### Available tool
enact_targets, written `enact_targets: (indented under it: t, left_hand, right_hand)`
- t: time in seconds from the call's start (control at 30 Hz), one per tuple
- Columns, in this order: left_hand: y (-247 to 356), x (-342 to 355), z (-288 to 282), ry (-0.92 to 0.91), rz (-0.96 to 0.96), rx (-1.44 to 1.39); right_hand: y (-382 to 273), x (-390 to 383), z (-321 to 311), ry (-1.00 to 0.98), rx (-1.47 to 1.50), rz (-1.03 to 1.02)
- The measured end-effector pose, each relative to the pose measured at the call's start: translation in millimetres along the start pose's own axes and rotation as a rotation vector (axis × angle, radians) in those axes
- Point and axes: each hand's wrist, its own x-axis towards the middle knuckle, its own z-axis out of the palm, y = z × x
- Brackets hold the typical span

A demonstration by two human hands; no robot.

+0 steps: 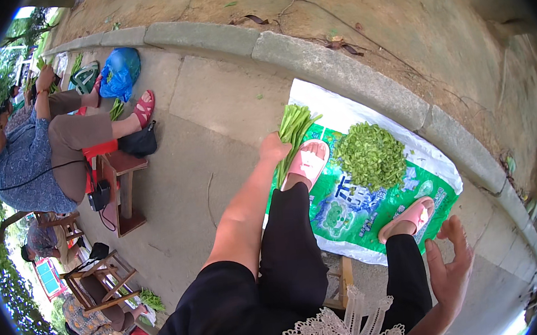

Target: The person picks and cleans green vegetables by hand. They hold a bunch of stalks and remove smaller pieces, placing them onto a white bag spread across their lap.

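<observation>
Beside my left foot, my left hand (pixel 274 148) is closed around a bunch of long green vegetable stalks (pixel 295 125). The stalks lie at the left edge of a green and white plastic sack (pixel 351 232) spread flat on the ground. Between my two pink slippers, toward the far side of the sack, sits a heap of short chopped green pieces (pixel 371 156). My right hand (pixel 453 266) is raised to the right of my right knee, fingers apart and nothing in it. Part of the bunch is hidden under my left hand.
A stone kerb (pixel 350 74) runs behind the sack, with bare earth beyond it. To the left, a person (pixel 28 163) sits on a wooden stool (pixel 120 187) near a blue plastic bag (pixel 120 73). Other people and a wooden chair (pixel 99 281) are further off at lower left.
</observation>
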Motion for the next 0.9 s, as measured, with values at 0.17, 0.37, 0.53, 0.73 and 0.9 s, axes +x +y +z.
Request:
enact_targets:
  t: [0.17, 0.37, 0.53, 0.73, 0.9]
  left_hand:
    - [8.0, 6.6, 12.3, 0.117, -0.032, 0.084]
    - [11.7, -9.2, 18.7, 0.207, 0.055, 0.019]
    - [12.2, -19.4, 22.2, 0.294, 0.149, -0.085]
    - [15.8, -33.8, 15.1, 0.314, 0.043, -0.112]
    - [5.8, -58.5, -2.6, 0.403, 0.146, -0.048]
  right_hand:
    - [-2.7, 2.7, 5.2, -0.073, -0.035, -0.034]
    - [-6.3, 5.8, 6.0, -0.105, -0.046, -0.086]
    - [-8.4, 7.6, 2.7, -0.135, -0.059, -0.143]
    - [-12.9, 3.6, 3.2, -0.152, -0.075, -0.220]
    - [-1.6, -3.0, 7.4, -0.196, -0.036, -0.212]
